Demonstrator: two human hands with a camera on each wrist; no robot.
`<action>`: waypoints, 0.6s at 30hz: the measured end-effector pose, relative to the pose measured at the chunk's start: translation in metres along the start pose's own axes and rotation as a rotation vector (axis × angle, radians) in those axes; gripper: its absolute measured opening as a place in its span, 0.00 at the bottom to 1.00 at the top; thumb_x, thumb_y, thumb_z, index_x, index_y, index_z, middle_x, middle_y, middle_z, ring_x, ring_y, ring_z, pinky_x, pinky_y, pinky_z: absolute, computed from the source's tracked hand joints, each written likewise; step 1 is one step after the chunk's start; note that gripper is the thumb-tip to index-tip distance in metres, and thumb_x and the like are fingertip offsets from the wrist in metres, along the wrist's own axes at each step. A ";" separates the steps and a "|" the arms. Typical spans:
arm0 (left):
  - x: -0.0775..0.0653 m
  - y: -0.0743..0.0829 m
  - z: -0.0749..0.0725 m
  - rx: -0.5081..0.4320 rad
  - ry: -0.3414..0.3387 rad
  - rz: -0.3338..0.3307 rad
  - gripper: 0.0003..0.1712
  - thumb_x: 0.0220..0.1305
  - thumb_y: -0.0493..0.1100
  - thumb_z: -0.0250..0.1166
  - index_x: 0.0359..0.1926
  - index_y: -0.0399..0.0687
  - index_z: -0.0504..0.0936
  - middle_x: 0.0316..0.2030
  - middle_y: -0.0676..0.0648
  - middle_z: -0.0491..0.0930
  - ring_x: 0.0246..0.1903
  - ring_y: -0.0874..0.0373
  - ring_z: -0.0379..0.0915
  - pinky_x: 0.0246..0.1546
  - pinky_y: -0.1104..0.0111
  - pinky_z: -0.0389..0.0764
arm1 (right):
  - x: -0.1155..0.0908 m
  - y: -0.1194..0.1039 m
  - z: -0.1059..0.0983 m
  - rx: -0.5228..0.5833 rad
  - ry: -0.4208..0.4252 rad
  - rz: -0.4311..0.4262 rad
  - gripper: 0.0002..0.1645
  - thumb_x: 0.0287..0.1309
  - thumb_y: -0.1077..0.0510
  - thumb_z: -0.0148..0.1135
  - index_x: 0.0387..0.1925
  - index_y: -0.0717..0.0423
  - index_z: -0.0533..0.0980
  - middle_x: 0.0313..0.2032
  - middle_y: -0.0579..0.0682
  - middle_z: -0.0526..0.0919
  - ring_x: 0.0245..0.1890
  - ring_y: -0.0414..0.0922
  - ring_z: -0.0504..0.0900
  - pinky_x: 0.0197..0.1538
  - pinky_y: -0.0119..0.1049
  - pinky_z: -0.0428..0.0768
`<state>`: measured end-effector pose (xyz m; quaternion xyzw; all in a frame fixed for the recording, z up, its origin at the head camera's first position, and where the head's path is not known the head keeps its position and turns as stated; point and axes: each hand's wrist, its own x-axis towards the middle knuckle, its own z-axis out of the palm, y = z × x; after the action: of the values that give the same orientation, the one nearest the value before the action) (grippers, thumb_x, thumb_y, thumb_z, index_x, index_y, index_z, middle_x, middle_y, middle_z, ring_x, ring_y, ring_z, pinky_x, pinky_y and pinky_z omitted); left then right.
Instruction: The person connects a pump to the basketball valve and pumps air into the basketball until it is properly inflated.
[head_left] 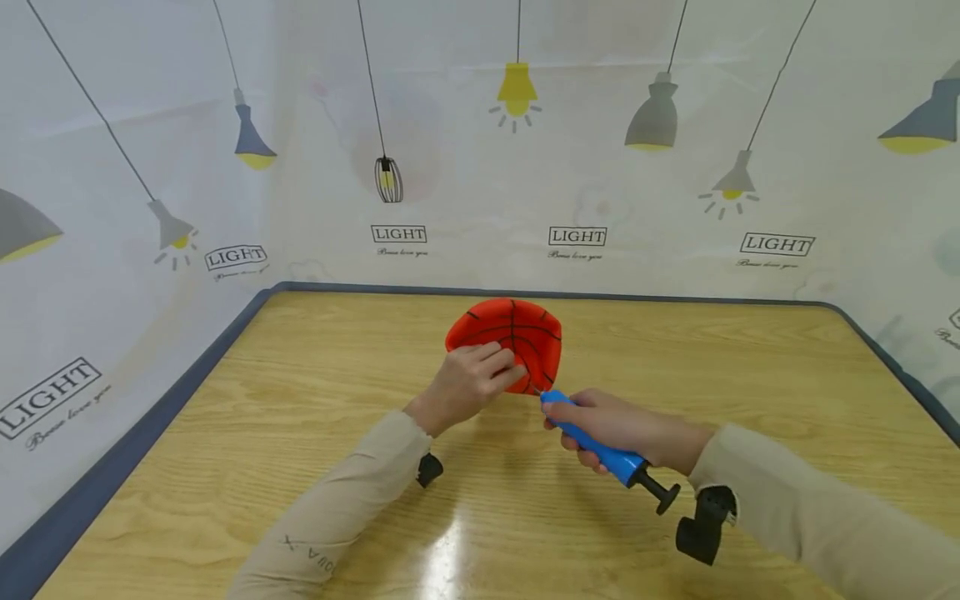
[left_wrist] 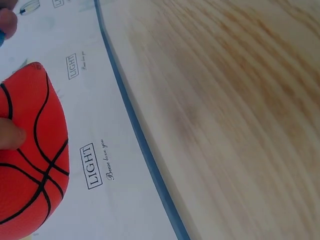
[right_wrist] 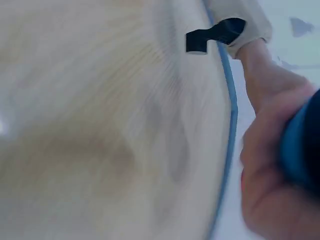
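A sagging, partly collapsed red toy basketball (head_left: 536, 333) with black lines is held up over the table by my left hand (head_left: 476, 379), whose curled fingers pinch its near side. The ball's dented skin also fills the left edge of the left wrist view, with a fingertip (left_wrist: 10, 135) against it. My right hand (head_left: 611, 427) grips a blue hand pump (head_left: 624, 463) by its barrel, thumb along the top. The pump's thin needle meets the ball's lower edge beside my left fingertips. Its black T-shaped handle (head_left: 663, 493) points back toward me, partly drawn out.
A light wooden table (head_left: 337, 350) lies under both hands, bordered by a dark blue edge. White walls (head_left: 465, 167) printed with lamps stand around it. Black wrist cameras hang beneath the left cuff (head_left: 430, 470) and right cuff (head_left: 701, 529).
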<state>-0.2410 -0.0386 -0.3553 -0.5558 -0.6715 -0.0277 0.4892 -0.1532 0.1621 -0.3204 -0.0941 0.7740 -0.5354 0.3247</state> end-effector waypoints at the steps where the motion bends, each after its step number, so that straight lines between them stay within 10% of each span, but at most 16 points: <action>1: 0.000 0.000 0.000 0.004 0.000 -0.001 0.08 0.59 0.38 0.57 0.25 0.47 0.80 0.24 0.52 0.72 0.23 0.61 0.69 0.25 0.77 0.72 | 0.000 0.001 0.001 -0.119 0.046 -0.038 0.21 0.61 0.46 0.45 0.38 0.63 0.65 0.16 0.48 0.67 0.08 0.38 0.65 0.13 0.29 0.68; 6: 0.003 -0.004 -0.002 0.015 0.013 -0.005 0.09 0.59 0.38 0.56 0.25 0.47 0.80 0.24 0.52 0.72 0.24 0.61 0.69 0.25 0.76 0.73 | 0.002 0.000 0.005 -0.436 0.200 -0.124 0.18 0.61 0.50 0.47 0.36 0.64 0.65 0.15 0.50 0.67 0.08 0.40 0.65 0.12 0.32 0.69; 14: 0.001 -0.003 -0.001 -0.006 0.032 0.007 0.12 0.62 0.38 0.52 0.25 0.47 0.80 0.23 0.52 0.71 0.22 0.62 0.67 0.21 0.78 0.70 | 0.005 -0.007 -0.002 0.228 -0.055 0.083 0.22 0.62 0.45 0.42 0.39 0.62 0.64 0.17 0.45 0.66 0.09 0.35 0.64 0.14 0.25 0.67; 18: 0.000 -0.003 0.000 -0.002 0.042 0.007 0.13 0.63 0.38 0.51 0.25 0.47 0.80 0.23 0.52 0.70 0.21 0.61 0.66 0.20 0.78 0.69 | 0.007 -0.005 -0.001 0.254 -0.052 0.083 0.23 0.62 0.45 0.42 0.39 0.62 0.64 0.17 0.45 0.66 0.09 0.34 0.64 0.14 0.25 0.67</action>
<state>-0.2433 -0.0394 -0.3537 -0.5578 -0.6592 -0.0385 0.5029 -0.1598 0.1578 -0.3186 -0.0339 0.6946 -0.6126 0.3757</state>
